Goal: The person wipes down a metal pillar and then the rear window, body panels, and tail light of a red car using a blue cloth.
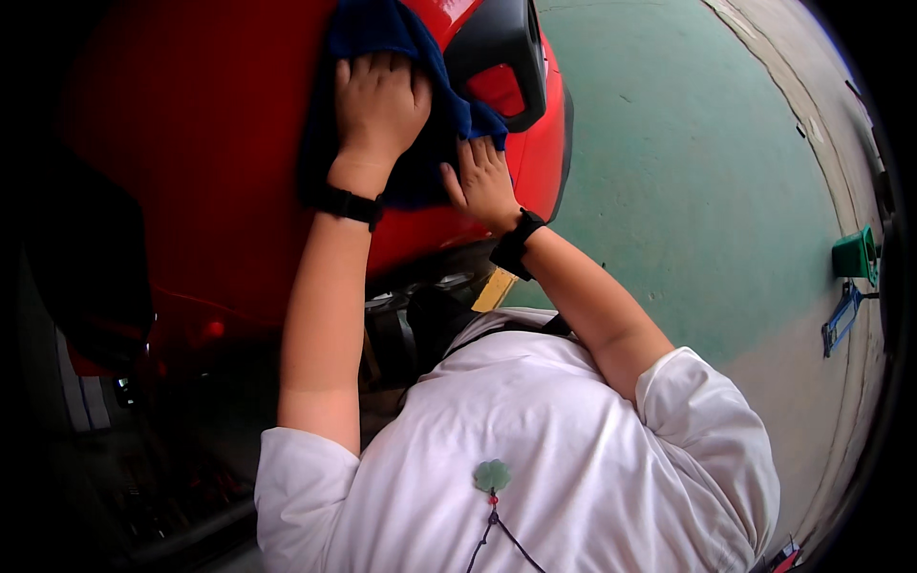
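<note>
A dark blue cloth [420,162] lies spread over the red painted body of a vehicle [229,143]. On its upper part my left hand [384,107] presses flat, fingers stretched forward and thumb a little apart. Lower and to the right, my right hand [484,186] rests with extended fingers at a bunched fold of the same cloth, its thumb held away. Neither hand is closed round the fabric. Just beyond the right hand sits a dark grey housing [525,119] with a red opening, and a corner of the cloth touches its lower edge.
Green painted floor [669,172] stretches to the right of the vehicle. A green bin [850,256] and a blue metal frame [841,323] stand at the far right. A yellow piece [496,288] shows below the bodywork. The lower left is dark and hard to make out.
</note>
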Action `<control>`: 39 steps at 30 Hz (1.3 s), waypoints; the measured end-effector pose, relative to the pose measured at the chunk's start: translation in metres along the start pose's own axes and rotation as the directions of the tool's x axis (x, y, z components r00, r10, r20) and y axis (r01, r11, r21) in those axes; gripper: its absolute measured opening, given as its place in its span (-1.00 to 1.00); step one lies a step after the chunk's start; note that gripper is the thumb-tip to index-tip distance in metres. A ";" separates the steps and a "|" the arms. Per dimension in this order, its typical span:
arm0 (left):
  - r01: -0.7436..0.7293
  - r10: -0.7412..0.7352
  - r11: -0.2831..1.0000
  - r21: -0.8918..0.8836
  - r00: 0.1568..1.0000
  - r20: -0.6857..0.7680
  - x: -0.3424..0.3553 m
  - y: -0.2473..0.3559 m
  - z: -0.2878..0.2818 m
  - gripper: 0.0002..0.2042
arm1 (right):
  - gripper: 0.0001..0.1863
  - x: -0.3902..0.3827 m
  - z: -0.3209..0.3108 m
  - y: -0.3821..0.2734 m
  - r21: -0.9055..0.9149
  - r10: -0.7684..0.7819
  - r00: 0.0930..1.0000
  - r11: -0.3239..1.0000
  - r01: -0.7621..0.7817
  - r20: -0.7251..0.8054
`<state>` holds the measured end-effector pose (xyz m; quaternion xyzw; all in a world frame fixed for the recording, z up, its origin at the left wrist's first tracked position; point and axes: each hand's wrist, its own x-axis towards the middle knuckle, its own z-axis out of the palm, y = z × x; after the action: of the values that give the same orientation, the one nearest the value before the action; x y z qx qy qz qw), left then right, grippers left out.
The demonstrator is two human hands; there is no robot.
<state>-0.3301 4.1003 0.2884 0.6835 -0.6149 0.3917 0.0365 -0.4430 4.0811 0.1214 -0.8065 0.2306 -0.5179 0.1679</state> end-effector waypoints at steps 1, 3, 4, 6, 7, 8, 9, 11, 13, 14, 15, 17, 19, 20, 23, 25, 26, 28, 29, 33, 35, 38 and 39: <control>-0.020 0.019 1.000 -0.021 0.999 -0.050 -0.009 0.007 0.003 -0.70 | -0.55 -0.012 0.000 0.008 -0.026 -0.006 0.999 1.000 0.007 0.035; -0.058 0.058 0.998 -0.014 0.998 -0.018 -0.037 0.020 0.007 -0.73 | -0.55 -0.028 0.000 0.025 -0.046 -0.012 0.997 0.999 0.015 0.071; -0.082 0.077 0.992 -0.096 0.996 -0.048 -0.059 0.025 0.019 -0.72 | -0.54 -0.035 -0.001 0.031 -0.031 -0.051 0.997 0.998 0.053 0.056; -0.154 0.147 0.963 -0.222 0.988 -0.049 -0.099 0.047 0.037 -0.68 | -0.50 -0.049 -0.012 0.050 -0.004 -0.055 0.998 0.998 0.055 0.021; -0.176 0.178 0.947 -0.268 0.984 -0.014 -0.124 0.056 0.041 -0.65 | -0.50 -0.063 -0.013 0.059 -0.003 -0.046 0.999 0.999 0.046 0.018; -0.132 0.153 0.958 -0.254 0.986 0.065 -0.149 0.068 0.044 -0.65 | -0.49 -0.080 -0.012 0.071 0.047 0.004 0.995 0.999 -0.009 0.100; -0.095 0.131 0.966 -0.242 0.982 0.138 -0.170 0.079 0.047 -0.65 | -0.49 -0.094 -0.013 0.081 0.085 0.054 0.982 0.994 -0.070 0.180; -0.038 0.111 0.959 -0.280 0.962 0.250 -0.214 0.087 0.052 -0.64 | -0.48 -0.121 -0.011 0.087 0.103 0.219 0.954 0.964 -0.244 0.206; -0.065 0.158 0.950 -0.304 0.944 0.290 -0.240 0.085 0.056 -0.64 | -0.47 -0.138 -0.008 0.091 0.106 0.366 0.902 0.912 -0.397 0.229; -0.092 0.200 0.943 -0.321 0.925 0.324 -0.245 0.083 0.061 -0.64 | -0.47 -0.145 -0.004 0.092 0.132 0.429 0.875 0.877 -0.463 0.223; -0.097 0.207 0.940 -0.326 0.924 0.321 -0.243 0.082 0.062 -0.64 | -0.46 -0.145 -0.002 0.089 0.162 0.488 0.844 0.835 -0.526 0.221; -0.046 0.182 0.925 -0.378 0.925 0.334 -0.238 0.082 0.063 -0.63 | -0.45 -0.138 0.008 0.085 0.197 0.499 0.852 0.830 -0.522 0.158; -0.020 0.133 0.945 -0.326 0.935 0.329 -0.221 0.073 0.055 -0.62 | -0.44 -0.118 0.011 0.070 0.185 0.491 0.865 0.845 -0.502 0.102; 0.015 0.072 0.964 -0.266 0.947 0.314 -0.206 0.064 0.049 -0.62 | -0.42 -0.097 0.007 0.058 0.237 0.437 0.895 0.863 -0.446 0.093; 0.255 -0.238 0.965 -0.064 0.951 0.197 -0.155 0.011 0.020 -0.63 | -0.33 -0.034 -0.002 -0.007 0.104 0.348 0.929 0.927 -0.361 0.124; 0.321 -0.321 0.947 0.013 0.947 0.024 -0.140 -0.027 0.008 -0.61 | -0.30 -0.004 0.006 -0.041 0.052 0.151 0.986 0.987 -0.155 0.073; 0.369 -0.368 0.929 0.039 0.930 -0.022 -0.138 -0.049 0.006 -0.58 | -0.41 0.008 0.005 -0.055 0.057 0.116 0.987 0.991 -0.123 0.110; 0.534 -0.533 0.841 -0.088 0.845 0.035 -0.143 -0.071 0.003 -0.57 | -0.48 0.022 0.017 -0.061 0.028 -0.049 0.996 0.998 0.047 0.079; 0.669 -0.664 0.715 -0.201 0.741 0.104 -0.148 -0.081 0.000 -0.56 | -0.55 0.027 0.025 -0.064 -0.001 -0.207 0.977 0.978 0.208 0.039; 0.750 -0.749 0.658 -0.060 0.661 0.047 -0.215 -0.092 0.026 -0.68 | -0.68 0.005 0.058 -0.064 0.102 -0.342 0.928 0.938 0.330 0.147; 0.747 -0.755 0.655 -0.115 0.652 -0.065 -0.240 -0.078 0.043 -0.69 | -0.70 0.003 0.051 -0.068 0.025 -0.385 0.904 0.922 0.388 0.184; 0.831 -0.825 0.544 -0.117 0.555 0.111 -0.257 -0.056 0.053 -0.70 | -0.70 -0.004 0.047 -0.066 -0.012 -0.387 0.881 0.914 0.405 0.273; 0.860 -0.843 0.494 -0.127 0.510 0.172 -0.262 -0.051 0.049 -0.69 | -0.70 -0.012 0.050 -0.067 -0.020 -0.383 0.876 0.914 0.406 0.294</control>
<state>-0.2451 4.2990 0.1243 0.9067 -0.2341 0.2298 0.2651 -0.3883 4.1454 0.1261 -0.9083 0.0556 -0.4106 0.0574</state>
